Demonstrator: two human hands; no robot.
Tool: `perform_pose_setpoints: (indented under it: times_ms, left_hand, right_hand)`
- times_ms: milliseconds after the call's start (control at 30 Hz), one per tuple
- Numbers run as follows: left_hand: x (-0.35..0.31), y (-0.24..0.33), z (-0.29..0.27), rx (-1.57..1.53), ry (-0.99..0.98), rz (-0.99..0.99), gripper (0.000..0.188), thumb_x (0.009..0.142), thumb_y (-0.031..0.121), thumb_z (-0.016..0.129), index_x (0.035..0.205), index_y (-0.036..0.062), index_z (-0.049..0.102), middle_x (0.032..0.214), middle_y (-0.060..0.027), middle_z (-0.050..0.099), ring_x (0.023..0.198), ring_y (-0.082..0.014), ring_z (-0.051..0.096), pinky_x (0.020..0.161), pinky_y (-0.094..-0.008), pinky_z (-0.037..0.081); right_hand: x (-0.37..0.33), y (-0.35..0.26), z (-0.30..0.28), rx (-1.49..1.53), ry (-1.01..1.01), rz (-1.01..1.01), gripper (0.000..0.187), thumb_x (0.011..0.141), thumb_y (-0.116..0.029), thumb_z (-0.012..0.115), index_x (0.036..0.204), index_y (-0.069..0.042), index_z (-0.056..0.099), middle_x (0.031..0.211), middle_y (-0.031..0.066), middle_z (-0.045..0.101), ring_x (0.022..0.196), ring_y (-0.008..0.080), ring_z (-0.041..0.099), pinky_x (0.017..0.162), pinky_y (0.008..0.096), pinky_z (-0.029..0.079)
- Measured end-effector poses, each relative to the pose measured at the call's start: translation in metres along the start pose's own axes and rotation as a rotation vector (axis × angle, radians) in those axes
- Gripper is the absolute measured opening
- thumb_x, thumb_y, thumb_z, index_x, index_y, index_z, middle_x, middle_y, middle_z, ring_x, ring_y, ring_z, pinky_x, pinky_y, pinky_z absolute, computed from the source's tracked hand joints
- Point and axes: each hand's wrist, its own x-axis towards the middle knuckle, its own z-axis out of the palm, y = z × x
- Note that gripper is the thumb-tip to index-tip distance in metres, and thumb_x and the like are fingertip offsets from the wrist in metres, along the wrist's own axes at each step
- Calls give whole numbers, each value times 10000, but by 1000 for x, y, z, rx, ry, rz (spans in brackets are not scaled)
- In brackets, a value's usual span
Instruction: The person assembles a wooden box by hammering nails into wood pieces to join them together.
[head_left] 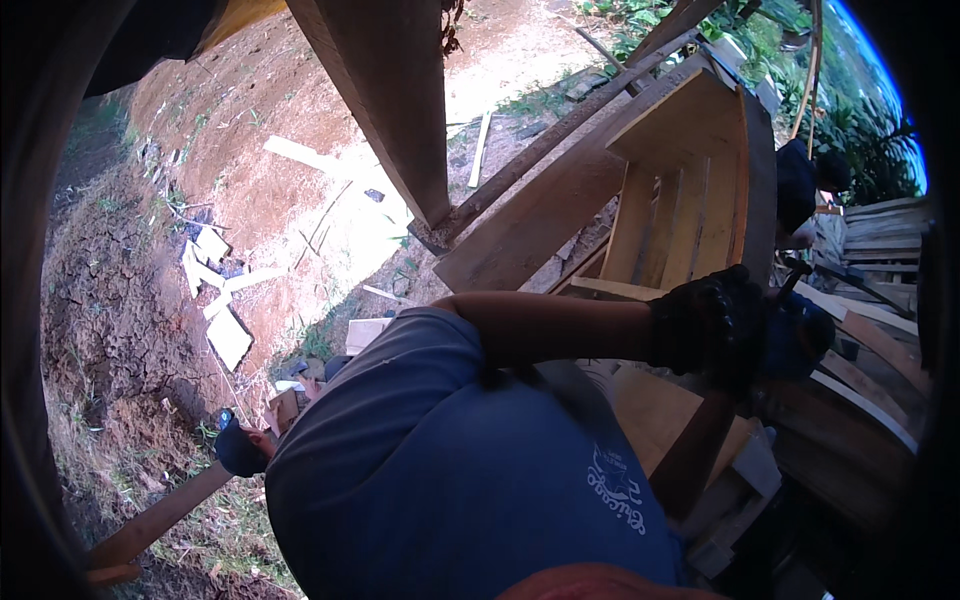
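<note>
Slatted wooden box (727,180) sits upper right, just beyond the left hand (705,315); its near edge is close to the black glove. Left grip: fingers look curled, but can't make out whether they're clamped on anything. Right grip: can't tell, hand is lost in shadow behind the left glove; only the right forearm (693,455) reads well. A dark hammer-like tool (797,272) shows just past the gloves; whose grip has it isn't visible.

Progress, my read: box is partly built. End panel (680,115) and slats (660,225) are in position, gaps between slats, the side facing the camera uncovered. Can't see fasteners, so can't confirm what's fixed or how much is left.

Edges: thick post (400,110) and long plank (540,230) bound the box's left side. Stacked boards (885,245) crowd the right, and a co-worker (797,185) is close by the box's far side. Pale board (645,415) sits beneath the arms. Swing room looks tight rightward; more room left over the dirt ground (230,120), past the post, though offcuts (230,340) lie there.
</note>
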Motion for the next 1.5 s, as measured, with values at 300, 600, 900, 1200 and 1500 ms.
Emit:
perform_pose_setpoints:
  times_ms: [300, 600, 900, 1200, 1500]
  left_hand:
    - [-10, -7, 11, 87, 12, 63, 277, 829, 219, 681, 1057, 71, 731, 1067, -104, 729, 1059, -268, 684, 1079, -437, 469]
    - [-3, 5, -7, 39, 38, 62, 288, 740, 228, 739, 988, 81, 750, 1009, -93, 732, 992, -266, 697, 969, -436, 507]
    - [-14, 17, 25, 338, -205, -91, 403, 918, 232, 619, 1277, 50, 655, 1312, -125, 672, 1299, -271, 589, 1192, -499, 396]
    - [-1, 32, 22, 706, -336, -62, 443, 1023, 325, 531, 1362, 54, 620, 1299, -152, 674, 1289, -279, 596, 1229, -503, 322]
    - [-9, 33, 13, 1037, -174, 9, 432, 1117, 379, 449, 1428, 118, 596, 1427, -119, 636, 1373, -217, 545, 1212, -467, 342]
  right_hand:
    - [-14, -15, -1, -214, 63, -97, 800, 950, -280, 742, 1662, -192, 387, 1680, 208, 371, 1540, 410, 275, 1242, 533, 183]
    - [-17, -10, 0, -259, 49, -123, 734, 970, -235, 700, 1642, -155, 418, 1646, 182, 423, 1487, 357, 345, 1177, 477, 251]
    - [-31, -16, -5, -313, 101, -142, 671, 989, -190, 659, 1622, -117, 449, 1612, 156, 475, 1434, 305, 416, 1111, 421, 319]
    - [-31, -24, 0, -248, 153, -105, 613, 1009, -145, 617, 1602, -80, 480, 1577, 130, 527, 1381, 252, 486, 1046, 366, 386]
    - [-21, -21, 8, -203, 140, -100, 561, 1028, -101, 576, 1582, -43, 511, 1543, 104, 579, 1328, 200, 557, 981, 310, 454]
